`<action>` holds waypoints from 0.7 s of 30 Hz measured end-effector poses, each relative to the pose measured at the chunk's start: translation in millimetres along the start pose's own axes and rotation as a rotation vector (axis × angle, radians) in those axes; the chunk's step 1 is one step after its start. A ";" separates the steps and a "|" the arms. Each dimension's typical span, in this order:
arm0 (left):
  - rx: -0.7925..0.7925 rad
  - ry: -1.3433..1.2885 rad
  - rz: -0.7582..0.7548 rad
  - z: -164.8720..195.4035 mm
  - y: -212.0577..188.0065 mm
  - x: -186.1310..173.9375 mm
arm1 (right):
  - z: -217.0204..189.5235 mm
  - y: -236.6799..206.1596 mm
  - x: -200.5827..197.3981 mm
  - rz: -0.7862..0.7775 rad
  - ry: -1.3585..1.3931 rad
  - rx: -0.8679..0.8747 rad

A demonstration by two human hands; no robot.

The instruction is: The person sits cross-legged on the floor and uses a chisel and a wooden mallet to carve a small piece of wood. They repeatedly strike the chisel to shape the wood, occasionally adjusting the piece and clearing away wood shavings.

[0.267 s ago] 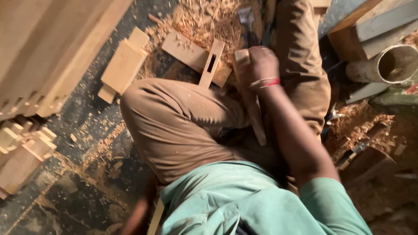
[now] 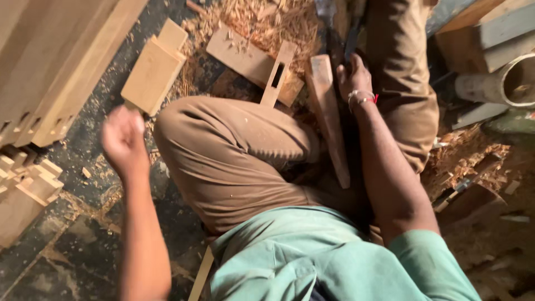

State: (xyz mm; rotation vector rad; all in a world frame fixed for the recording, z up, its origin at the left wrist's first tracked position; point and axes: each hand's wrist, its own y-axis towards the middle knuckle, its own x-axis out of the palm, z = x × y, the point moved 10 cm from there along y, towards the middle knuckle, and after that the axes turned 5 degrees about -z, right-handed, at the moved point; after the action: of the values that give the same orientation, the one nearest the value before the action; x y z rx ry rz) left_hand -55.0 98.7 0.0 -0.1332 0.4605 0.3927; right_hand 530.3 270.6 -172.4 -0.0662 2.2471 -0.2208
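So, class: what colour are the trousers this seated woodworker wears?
Brown trousers, dusted with pale specks, seen best in the head view.

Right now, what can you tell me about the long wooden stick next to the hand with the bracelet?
The long wooden piece looks like plain reddish-brown wood, flat-sided and tapering toward its near end. It lies lengthwise between the person's bent legs, its far end by the wood shavings. The right hand sits right beside its far end; whether they touch is unclear.

mortised board (image 2: 253,61) on the wood shavings (image 2: 262,19) | tenoned block (image 2: 153,69) left of that board | stacked planks (image 2: 50,61) farther left | notched offcuts (image 2: 25,187) below the planks | grey pipe (image 2: 507,81) far right of the board
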 end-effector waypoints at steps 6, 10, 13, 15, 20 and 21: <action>0.376 -0.375 -0.281 168.6 91.6 132.0 | 25.0 -10.5 13.5 -0.094 0.055 0.142; 0.217 0.021 -0.325 186.7 137.7 220.5 | 31.6 3.3 -0.3 0.075 0.082 0.078; 0.425 -0.045 -0.448 195.1 112.6 233.2 | 53.1 9.7 1.1 0.073 0.067 0.209; 0.428 -0.001 -0.465 186.1 105.0 234.2 | 63.2 27.9 -2.1 0.124 0.044 0.289; 0.379 -0.003 -0.498 177.2 105.7 240.7 | 67.8 46.8 4.5 0.125 0.040 0.318; 0.366 -0.009 -0.503 176.9 105.2 241.1 | 71.3 45.4 7.5 0.113 0.028 0.347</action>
State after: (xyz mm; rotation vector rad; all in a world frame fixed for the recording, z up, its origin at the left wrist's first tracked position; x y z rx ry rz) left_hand 173.4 314.3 43.1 0.1087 0.4653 -0.1866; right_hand 582.0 304.6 -230.6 0.2490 2.2003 -0.5485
